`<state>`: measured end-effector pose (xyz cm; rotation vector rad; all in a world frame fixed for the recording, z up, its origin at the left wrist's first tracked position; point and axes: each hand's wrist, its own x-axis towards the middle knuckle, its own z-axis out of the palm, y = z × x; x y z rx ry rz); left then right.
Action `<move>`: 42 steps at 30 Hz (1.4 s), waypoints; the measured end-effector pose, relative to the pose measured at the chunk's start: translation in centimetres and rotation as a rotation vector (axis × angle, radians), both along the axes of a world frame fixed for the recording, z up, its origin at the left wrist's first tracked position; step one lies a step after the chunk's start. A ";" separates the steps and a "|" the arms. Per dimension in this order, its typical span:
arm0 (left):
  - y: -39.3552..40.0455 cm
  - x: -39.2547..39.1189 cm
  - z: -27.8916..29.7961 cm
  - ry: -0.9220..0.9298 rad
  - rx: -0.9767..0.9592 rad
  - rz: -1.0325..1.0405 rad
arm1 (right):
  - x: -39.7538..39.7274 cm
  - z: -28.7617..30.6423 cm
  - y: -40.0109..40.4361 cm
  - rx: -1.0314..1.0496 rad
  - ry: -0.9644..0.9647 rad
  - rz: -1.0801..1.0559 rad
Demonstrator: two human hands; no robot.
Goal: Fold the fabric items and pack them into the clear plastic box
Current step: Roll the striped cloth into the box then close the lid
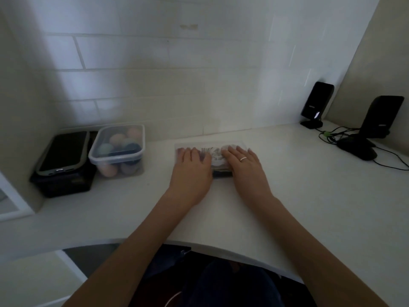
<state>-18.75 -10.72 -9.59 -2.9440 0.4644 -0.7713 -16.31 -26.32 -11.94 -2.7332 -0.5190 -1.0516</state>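
Observation:
A clear plastic box (215, 146) lies on the white counter near the tiled wall, its flat lid on top. Pale and dark folded fabric (218, 161) shows through the lid between my hands. My left hand (191, 168) lies flat on the left half of the lid, fingers straight and pointing at the wall. My right hand (244, 166), with a ring on one finger, presses flat on the right half. Most of the box is hidden under both hands.
At the left stand a clear tub (117, 149) of coloured balls and a black box (62, 173) with a dark device on top. Two black speakers (316, 104) (380, 120) with cables sit at the back right. The counter's curved front edge (221, 244) is close to me.

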 end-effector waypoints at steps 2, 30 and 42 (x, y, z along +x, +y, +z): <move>-0.8 0.6 0.9 0.184 -0.006 0.148 | 1.2 0.2 1.2 0.019 0.040 0.028; 4.8 10.9 0.1 0.292 -0.054 0.391 | 12.2 -1.4 9.5 0.091 -0.030 0.125; 6.9 10.8 -0.6 0.021 -0.159 0.120 | 11.2 -1.0 9.1 0.126 0.050 0.198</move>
